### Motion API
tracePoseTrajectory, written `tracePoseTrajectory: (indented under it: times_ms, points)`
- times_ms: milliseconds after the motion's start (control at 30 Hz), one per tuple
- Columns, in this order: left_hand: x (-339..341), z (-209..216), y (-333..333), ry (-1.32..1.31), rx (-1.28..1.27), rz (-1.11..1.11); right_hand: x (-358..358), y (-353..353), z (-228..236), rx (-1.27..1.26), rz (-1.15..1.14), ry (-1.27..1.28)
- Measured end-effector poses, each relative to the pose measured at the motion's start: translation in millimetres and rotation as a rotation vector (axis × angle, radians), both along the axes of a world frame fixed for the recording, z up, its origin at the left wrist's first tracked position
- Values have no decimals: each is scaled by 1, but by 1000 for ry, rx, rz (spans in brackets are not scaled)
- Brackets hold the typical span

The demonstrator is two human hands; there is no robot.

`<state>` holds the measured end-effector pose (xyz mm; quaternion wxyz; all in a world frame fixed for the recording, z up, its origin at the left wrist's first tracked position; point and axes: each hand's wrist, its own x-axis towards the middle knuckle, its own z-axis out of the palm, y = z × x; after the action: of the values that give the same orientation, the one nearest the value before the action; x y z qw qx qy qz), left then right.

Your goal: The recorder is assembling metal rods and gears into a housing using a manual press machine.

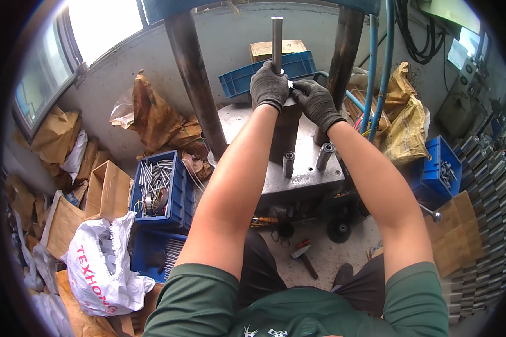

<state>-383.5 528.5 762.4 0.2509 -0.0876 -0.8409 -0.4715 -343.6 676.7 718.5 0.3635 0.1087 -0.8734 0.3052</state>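
Through my feed I see a thick grey metal table [306, 175] with small holes in its top, where two dark ribbed cylinders [288, 164] stand on end near the front edge, one apart from the other, and a broader, taller dark block [285, 135] rises behind the left one. Below its front edge I look down on a pale, speckled floor [327, 255], where a hammer [310, 268] lies slantwise with its dark handle toward me, near a round black piece [339, 231] and a dark shoe [344, 274] resting to its right.
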Motion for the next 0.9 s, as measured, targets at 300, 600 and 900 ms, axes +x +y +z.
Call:
tracePoseTrajectory:
  times_ms: [300,600,900]
  points:
    - [-19,-22,5,576,430,-171,-5,-11,3,36,-141,-42]
    - [-19,-20,11,529,1181,-440,-2,-4,10,-23,-91,-100]
    - [-16,-6,6,288,1007,-462,-1,-2,13,-71,-88,-130]
